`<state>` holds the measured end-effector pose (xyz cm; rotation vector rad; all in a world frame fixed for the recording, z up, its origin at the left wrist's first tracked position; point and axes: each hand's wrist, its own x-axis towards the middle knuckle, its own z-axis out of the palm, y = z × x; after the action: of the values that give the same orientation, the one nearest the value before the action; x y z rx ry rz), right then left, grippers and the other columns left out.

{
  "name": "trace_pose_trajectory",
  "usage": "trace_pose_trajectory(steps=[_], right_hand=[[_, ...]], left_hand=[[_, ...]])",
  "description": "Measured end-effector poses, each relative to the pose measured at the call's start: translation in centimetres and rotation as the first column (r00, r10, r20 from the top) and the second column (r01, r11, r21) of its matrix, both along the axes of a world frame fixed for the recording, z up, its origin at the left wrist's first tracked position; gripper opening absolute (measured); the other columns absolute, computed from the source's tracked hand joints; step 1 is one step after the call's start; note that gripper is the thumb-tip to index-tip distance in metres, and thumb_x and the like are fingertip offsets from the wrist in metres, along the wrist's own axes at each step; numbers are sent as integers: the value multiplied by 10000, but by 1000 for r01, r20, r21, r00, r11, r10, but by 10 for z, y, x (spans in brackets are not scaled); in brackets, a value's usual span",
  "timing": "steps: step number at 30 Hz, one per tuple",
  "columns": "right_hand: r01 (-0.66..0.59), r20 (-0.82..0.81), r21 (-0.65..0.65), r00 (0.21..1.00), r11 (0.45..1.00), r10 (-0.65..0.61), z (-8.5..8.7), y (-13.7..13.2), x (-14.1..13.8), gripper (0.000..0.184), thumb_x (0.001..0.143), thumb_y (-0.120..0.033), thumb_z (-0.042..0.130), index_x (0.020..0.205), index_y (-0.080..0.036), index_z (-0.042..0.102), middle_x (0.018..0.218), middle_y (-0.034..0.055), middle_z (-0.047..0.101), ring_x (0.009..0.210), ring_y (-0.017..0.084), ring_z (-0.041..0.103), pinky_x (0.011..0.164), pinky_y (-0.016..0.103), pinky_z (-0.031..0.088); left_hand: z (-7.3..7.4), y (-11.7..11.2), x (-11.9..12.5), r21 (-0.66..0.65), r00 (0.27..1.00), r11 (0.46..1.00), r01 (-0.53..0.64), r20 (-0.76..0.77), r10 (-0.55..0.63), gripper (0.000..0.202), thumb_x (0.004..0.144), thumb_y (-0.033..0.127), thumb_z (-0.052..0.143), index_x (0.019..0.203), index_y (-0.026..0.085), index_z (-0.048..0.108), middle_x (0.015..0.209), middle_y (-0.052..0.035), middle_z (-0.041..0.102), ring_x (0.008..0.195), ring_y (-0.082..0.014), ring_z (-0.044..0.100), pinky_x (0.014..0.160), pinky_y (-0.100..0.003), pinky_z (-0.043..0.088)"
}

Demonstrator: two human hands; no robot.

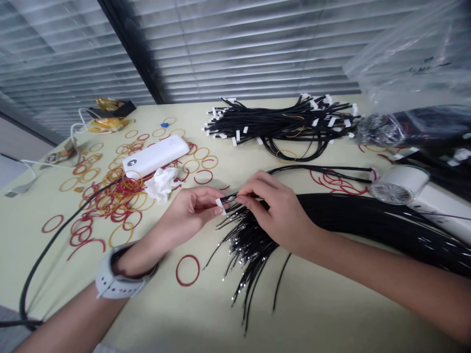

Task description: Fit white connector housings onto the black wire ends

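Closest to us on the pale worktop [209, 318], a grey watch [119, 282] is on the left wrist, and one red rubber band [187, 270] lies by itself. A bit farther, the two hands are close together, both almost closed. The left hand [187, 212] pinches a small white tag [221, 206] on thin black wires between its thumb and fingers. The right hand [275, 208] pinches the same wires just beside it; I cannot tell how many. Right under the right hand is a big bunch of black wires [353, 215], its shiny tips spread out. On the right sits a white gadget [441, 198] with a round end. On the left, red and yellow rubber bands [86, 228] lie in a messy heap, near a crumpled tissue [162, 184] and a white box [156, 156]. Farther back are more black wires with white tags [272, 122] and a clear bag [412, 68]. Window blinds [257, 44] hang behind everything.
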<state>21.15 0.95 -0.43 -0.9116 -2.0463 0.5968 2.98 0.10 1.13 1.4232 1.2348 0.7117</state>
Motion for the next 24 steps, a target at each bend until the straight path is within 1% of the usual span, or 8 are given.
trace_pose_trajectory(steps=[2, 6, 10, 13, 15, 18, 21, 24], right_hand=[[-1, -24, 88, 1000, 996, 4, 0, -2, 0, 124, 855, -134, 409, 796, -129, 518, 777, 26, 485, 708, 77, 454, 672, 202, 382], [9, 40, 117, 999, 993, -14, 1, -5, -1, 125, 859, -132, 387, 812, -149, 502, 787, 36, 477, 750, 109, 448, 704, 244, 390], [46, 47, 190, 997, 981, -56, 2, -8, -1, 150, 816, -49, 377, 842, -152, 485, 836, 50, 450, 793, 124, 433, 714, 260, 386], [-40, 65, 84, 997, 996, 34, 1, -8, -1, 173, 827, -53, 362, 857, -156, 499, 794, 30, 432, 701, 92, 432, 646, 217, 390], [-58, 99, 4, 993, 998, 57, -2, -7, -2, 169, 837, -75, 362, 846, -148, 514, 795, 30, 442, 695, 90, 438, 664, 221, 393], [-40, 127, -73, 991, 997, 49, -5, -4, -4, 188, 830, -65, 360, 850, -133, 534, 825, 39, 478, 737, 98, 465, 700, 233, 392], [-12, 95, -134, 995, 991, 25, -5, -2, -5, 177, 827, -87, 392, 840, -151, 557, 803, 17, 523, 719, 88, 489, 665, 215, 383], [13, 27, -202, 1000, 979, -7, -5, -1, -5, 164, 802, -110, 453, 937, -175, 520, 735, -20, 554, 661, 78, 504, 621, 205, 374]], left_hand=[[0, 0, 0, -2, 1000, 1000, 0, 1, 0, 136, 741, 121, 580, 872, 96, 557, 862, -52, 630, 774, -108, 585, 699, -197, 458], [0, 0, -1, 13, 1000, 1000, 5, -18, -5, 146, 726, 140, 600, 863, 104, 566, 856, -51, 633, 766, -117, 593, 689, -198, 469], [1, 1, 0, 6, 1000, 1000, 15, -14, -15, 132, 732, 140, 592, 857, 106, 562, 835, -48, 636, 755, -117, 596, 675, -193, 471], [0, 1, 1, -1, 1000, 1000, 11, -17, -11, 160, 734, 139, 592, 885, 101, 557, 839, -52, 635, 759, -117, 597, 676, -191, 470], [0, 0, 0, -4, 1000, 1000, 7, -16, -7, 170, 734, 146, 594, 893, 101, 555, 846, -56, 640, 765, -120, 600, 682, -195, 473], [0, 0, 0, 5, 1000, 1000, -3, -15, 3, 172, 729, 148, 601, 890, 105, 558, 840, -50, 644, 759, -118, 602, 681, -191, 477], [0, 0, 0, 18, 1000, 1000, 7, -11, -7, 167, 728, 144, 602, 887, 111, 562, 831, -38, 639, 749, -110, 596, 674, -181, 473], [0, 0, 0, 22, 1000, 1000, 13, -22, -12, 154, 727, 127, 599, 874, 104, 562, 820, -31, 625, 739, -98, 580, 667, -169, 460]])
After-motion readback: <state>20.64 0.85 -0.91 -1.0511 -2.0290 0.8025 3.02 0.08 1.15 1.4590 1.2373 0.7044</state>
